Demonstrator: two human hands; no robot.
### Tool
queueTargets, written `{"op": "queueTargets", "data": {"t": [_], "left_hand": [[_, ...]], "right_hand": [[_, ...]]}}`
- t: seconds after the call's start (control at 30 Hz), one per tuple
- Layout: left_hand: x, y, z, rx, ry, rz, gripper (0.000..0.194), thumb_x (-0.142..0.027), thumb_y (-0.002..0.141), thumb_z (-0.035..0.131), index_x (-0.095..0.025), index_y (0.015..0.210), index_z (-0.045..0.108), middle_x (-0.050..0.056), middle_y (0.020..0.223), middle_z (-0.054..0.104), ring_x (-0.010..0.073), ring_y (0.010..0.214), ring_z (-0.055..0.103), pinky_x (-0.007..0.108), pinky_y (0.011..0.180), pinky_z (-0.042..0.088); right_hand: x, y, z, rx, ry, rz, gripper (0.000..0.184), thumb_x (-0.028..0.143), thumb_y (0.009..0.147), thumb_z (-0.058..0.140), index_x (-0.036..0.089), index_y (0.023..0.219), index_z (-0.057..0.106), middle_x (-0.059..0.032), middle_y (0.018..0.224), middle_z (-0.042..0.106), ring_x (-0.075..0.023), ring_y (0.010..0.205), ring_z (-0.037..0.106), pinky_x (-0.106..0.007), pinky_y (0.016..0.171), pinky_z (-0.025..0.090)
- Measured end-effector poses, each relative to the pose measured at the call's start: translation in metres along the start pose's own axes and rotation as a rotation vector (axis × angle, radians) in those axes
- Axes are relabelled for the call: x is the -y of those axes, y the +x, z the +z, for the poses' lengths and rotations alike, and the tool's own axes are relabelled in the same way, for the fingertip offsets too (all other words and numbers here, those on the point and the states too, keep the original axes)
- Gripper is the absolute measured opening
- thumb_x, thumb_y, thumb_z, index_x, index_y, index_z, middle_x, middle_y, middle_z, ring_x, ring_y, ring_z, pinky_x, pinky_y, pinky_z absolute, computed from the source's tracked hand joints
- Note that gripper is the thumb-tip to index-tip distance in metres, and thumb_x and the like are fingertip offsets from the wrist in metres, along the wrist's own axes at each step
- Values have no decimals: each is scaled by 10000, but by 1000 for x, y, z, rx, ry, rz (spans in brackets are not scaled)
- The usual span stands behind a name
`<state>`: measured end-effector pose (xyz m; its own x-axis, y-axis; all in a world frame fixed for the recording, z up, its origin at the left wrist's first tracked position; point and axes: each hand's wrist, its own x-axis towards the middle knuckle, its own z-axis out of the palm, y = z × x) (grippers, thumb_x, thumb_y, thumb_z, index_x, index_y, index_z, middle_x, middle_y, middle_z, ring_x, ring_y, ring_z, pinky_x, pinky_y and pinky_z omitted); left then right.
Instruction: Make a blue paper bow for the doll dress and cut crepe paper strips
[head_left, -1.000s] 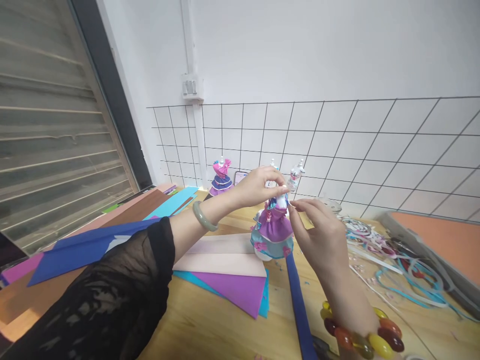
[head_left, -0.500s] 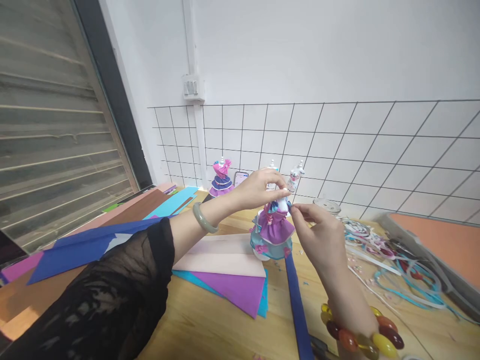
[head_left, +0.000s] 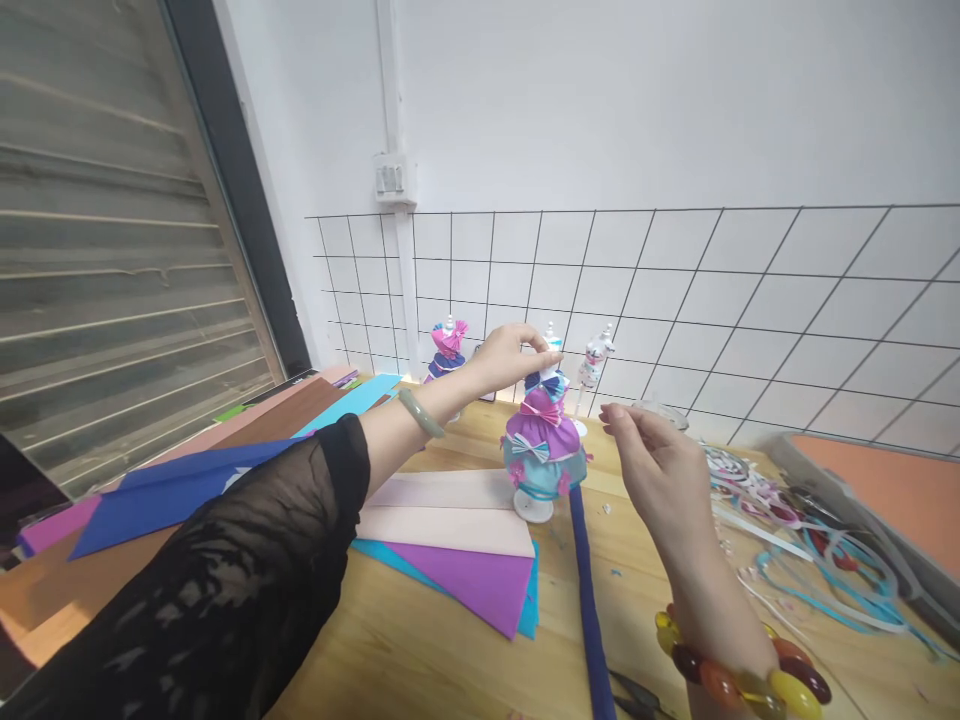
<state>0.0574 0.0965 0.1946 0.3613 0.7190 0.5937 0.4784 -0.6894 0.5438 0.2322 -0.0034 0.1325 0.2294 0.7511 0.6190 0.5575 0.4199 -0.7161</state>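
Observation:
A small mannequin in a purple and teal paper dress with bows stands upright on its white base on the wooden table. My left hand pinches the top of the mannequin from behind. My right hand hovers just right of the dress, apart from it, thumb and forefinger pressed together; whether anything is between them is too small to tell. A green bangle is on my left wrist, a beaded bracelet on my right.
Pale pink, purple and teal paper sheets lie in front of the dress, and a dark blue paper strip runs toward me. Another dressed mannequin and a bare one stand by the wire grid. Ribbon scraps lie at right, scissors near the front edge.
The dress now stands straight with its bows facing me. My right hand has drawn back to the right, away from the mannequin's neck. My left hand stays at the top.

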Motion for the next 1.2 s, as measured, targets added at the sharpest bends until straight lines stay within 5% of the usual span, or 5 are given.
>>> {"op": "queueTargets", "data": {"t": [0.27, 0.63, 1.2], "left_hand": [[19, 11, 0, -84, 91, -169, 274, -440, 684, 617, -167, 662, 600, 23, 699, 627, 153, 707, 567, 277, 644, 419], [38, 22, 1, -180, 204, -221, 223, -403, 695, 612, -181, 682, 608, 29, 750, 640, 172, 751, 574, 293, 679, 430], [66, 26, -15, -245, 310, -208, 220, -382, 715, 607, -181, 632, 576, 33, 744, 631, 181, 760, 569, 309, 736, 427]], "right_hand": [[-7, 4, -1, 114, -122, 64, 341, 446, 825, 465, 183, 904, 668, -60, 885, 689, -199, 818, 621, -299, 703, 444], [-18, 8, 3, 410, -302, 124, 343, 439, 798, 465, 206, 981, 638, -51, 943, 683, -205, 807, 630, -306, 646, 445], [-20, 3, 8, 495, -371, 106, 381, 454, 770, 473, 187, 984, 643, -81, 877, 675, -208, 679, 627, -306, 527, 445]]}}
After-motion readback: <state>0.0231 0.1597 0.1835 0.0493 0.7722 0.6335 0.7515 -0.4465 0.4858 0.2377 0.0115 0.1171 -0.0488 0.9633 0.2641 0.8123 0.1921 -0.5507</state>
